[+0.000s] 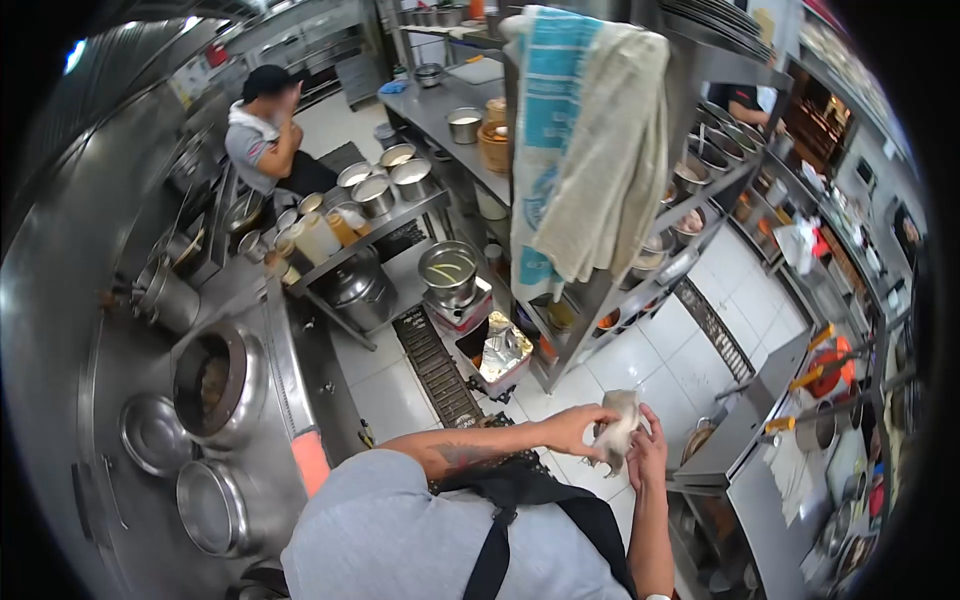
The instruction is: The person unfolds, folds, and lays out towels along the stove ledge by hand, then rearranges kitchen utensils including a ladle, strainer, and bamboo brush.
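In front of my body, over the tiled floor, a pale, crumpled cloth-like item (620, 425) is held between both hands. The fingers of my left hand (580, 432) curl round its left side. On the other side, my right hand (648, 450) grips it with bent fingers. Blur and the small size hide exactly what the item is. Below and left of the hands, my bare forearm crosses a black apron strap.
A co-worker (270, 140) stands at the upper left near pots (374, 192). Towels (600, 150) hang from a steel rack at centre. A foil-covered container (500, 350) stands on the floor by a drain grate (432, 365). A steel counter (765, 490) is at right.
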Demonstrator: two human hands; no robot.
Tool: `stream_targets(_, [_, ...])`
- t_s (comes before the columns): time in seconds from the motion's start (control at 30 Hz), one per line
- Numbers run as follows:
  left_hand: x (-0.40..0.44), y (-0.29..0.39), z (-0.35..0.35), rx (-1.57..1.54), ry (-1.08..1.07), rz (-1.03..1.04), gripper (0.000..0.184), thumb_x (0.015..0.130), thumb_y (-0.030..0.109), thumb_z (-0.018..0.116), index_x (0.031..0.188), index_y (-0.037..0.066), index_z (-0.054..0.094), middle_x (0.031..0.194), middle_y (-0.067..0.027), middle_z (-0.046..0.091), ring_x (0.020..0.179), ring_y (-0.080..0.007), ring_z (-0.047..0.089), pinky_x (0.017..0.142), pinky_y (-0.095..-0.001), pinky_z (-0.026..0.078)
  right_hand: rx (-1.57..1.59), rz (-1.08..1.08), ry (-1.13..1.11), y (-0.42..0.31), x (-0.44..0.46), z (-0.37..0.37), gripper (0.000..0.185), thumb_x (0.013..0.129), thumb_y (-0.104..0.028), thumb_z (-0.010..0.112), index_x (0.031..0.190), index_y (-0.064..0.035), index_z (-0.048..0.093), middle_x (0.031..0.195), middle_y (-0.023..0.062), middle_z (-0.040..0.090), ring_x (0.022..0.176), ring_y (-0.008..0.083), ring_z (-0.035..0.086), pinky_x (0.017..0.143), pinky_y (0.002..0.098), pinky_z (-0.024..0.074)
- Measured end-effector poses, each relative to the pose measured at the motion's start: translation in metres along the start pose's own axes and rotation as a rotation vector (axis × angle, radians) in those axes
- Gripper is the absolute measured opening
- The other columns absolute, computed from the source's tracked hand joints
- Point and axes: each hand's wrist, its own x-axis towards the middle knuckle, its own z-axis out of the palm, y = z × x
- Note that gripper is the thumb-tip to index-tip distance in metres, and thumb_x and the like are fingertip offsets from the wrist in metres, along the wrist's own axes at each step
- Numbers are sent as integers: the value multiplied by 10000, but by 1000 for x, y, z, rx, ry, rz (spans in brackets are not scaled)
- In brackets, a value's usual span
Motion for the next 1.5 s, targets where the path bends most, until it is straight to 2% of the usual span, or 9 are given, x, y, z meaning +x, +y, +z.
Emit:
stream_targets(0.07, [-20, 14, -5, 30, 112, -63, 617, 755, 199, 795, 1309, 43, 573, 1170, -157, 676, 1046, -281, 681, 902, -366, 534, 156, 70, -248, -6, 3, 25, 706, 846, 106, 478, 1516, -54, 324, 1366, 222, 515, 1155, 268, 617, 904, 367, 571])
stream_targets(0.27, [-38, -4, -24, -39, 261, -226, 349, 876, 67, 575, 1220, 35, 623, 940, -192, 704, 916, -315, 712, 836, -383, 539, -104, 124, -360, -4, -18, 58, 624, 944, -107, 624, 1502, -61, 347, 1457, 121, 476, 1253, 266, 564, 975, 384, 549])
stream_targets(0.4, [-44, -20, -41, -132, 351, -366, 256, 898, 143, 576, 1113, 11, 614, 924, -189, 695, 877, -323, 695, 789, -391, 520, -638, 109, 17, 23, -68, -17, 479, 1009, -289, 594, 1407, -41, 496, 1311, 132, 589, 1180, 242, 595, 955, 390, 521])
stream_targets(0.5, [-52, -17, -52, -75, 533, -334, 217, 857, 218, 593, 939, 19, 623, 798, -161, 662, 772, -267, 669, 713, -394, 508, -494, 225, 279, 92, -149, -144, 528, 1007, -435, 563, 1368, -51, 539, 1285, 122, 606, 1156, 243, 592, 948, 431, 487])
stream_targets(0.67, [-67, -32, -55, -77, 317, -435, 269, 874, 174, 590, 1064, -14, 609, 865, -142, 672, 784, -206, 674, 725, -355, 530, -114, 377, 787, 135, -210, -145, 507, 1008, -426, 565, 1344, -47, 556, 1234, 107, 617, 1117, 228, 597, 924, 411, 488])
stream_targets(0.73, [-61, -28, -53, -153, 348, -452, 226, 851, 209, 589, 968, 17, 613, 838, -198, 665, 809, -343, 681, 722, -412, 517, -40, 366, 863, 144, -216, -144, 499, 1009, -423, 565, 1335, -46, 562, 1213, 101, 621, 1101, 221, 599, 914, 403, 489])
stream_targets(1.2, [-38, -26, -39, 51, 200, -145, 172, 958, 142, 491, 995, -18, 539, 850, -237, 617, 839, -437, 634, 758, -498, 496, 26, 270, 1130, 138, -243, -120, 446, 1011, -397, 570, 1268, -35, 608, 1069, 59, 652, 990, 178, 615, 847, 347, 492])
stream_targets(1.37, [-15, -10, -35, 149, 5, -43, 200, 975, 145, 471, 1138, 34, 435, 849, -278, 638, 790, -506, 621, 731, -575, 474, -970, -226, 338, 23, -140, -71, 235, 953, -169, 654, 1129, -15, 639, 1003, 105, 687, 937, 195, 662, 789, 300, 524])
stream_targets(1.5, [8, 31, -34, -45, 234, -131, 272, 970, 133, 488, 1220, 77, 395, 821, -280, 645, 741, -498, 632, 664, -585, 471, -1096, -533, -22, -32, -33, 55, 233, 887, -113, 713, 1057, 10, 609, 910, 137, 716, 854, 233, 711, 782, 335, 554])
